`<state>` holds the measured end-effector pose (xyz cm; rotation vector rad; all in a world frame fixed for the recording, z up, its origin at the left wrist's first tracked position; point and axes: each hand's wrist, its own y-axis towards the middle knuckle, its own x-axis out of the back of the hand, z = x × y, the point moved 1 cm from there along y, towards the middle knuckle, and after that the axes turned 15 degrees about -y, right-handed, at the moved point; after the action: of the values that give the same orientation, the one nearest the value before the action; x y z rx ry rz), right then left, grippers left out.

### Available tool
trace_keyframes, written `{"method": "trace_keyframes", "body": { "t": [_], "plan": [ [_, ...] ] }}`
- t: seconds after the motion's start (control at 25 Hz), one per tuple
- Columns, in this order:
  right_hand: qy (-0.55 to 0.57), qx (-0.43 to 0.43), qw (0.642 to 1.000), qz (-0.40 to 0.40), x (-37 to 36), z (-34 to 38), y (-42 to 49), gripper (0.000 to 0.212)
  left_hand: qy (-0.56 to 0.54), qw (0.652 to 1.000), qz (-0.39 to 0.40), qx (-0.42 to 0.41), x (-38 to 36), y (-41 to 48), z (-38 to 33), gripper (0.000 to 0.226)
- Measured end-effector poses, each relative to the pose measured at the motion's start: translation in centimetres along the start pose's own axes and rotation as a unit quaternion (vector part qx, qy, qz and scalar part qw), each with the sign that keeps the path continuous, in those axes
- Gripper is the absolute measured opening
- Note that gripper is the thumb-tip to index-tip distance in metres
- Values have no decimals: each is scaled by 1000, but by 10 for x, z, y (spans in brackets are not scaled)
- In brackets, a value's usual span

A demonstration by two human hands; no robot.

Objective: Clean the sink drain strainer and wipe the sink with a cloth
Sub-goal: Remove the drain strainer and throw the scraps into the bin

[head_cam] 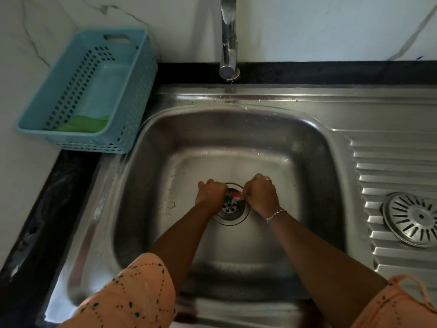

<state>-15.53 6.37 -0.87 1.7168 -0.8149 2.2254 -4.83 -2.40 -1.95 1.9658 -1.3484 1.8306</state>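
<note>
- Our left hand (210, 194) and right hand (260, 194), fingers curled, pinch a small coloured item (233, 197) over the drain (230, 210).
- The strainer (411, 218) lies on the drainboard (390, 162); the green cloth (80, 126) lies in the basket (132, 95).

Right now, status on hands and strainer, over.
Left hand and right hand both gripping a small red-green item over the open drain. Strainer out, lying on the drainboard. Nothing in the way.

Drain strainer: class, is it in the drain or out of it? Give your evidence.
Out. The strainer lies on the ribbed drainboard; the drain in the basin is uncovered, its holes showing.
</note>
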Motion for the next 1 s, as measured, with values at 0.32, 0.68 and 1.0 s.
{"method": "trace_keyframes", "body": {
  "t": [0.32, 0.68, 1.0],
  "plan": [
    [57, -30, 997, -42, 25, 0, -11, 16, -185, 980, -44, 53, 27, -15, -6, 16],
    [95, -23, 989, -108, 74, 6, -20, 8, -268, 953, -132, 50, 67, -42, -14, 14],
    [120, 7, 976, -182, 117, 38, -49, 6, -329, 922, -196, 51, 112, -93, -3, 9]
  ]
}}
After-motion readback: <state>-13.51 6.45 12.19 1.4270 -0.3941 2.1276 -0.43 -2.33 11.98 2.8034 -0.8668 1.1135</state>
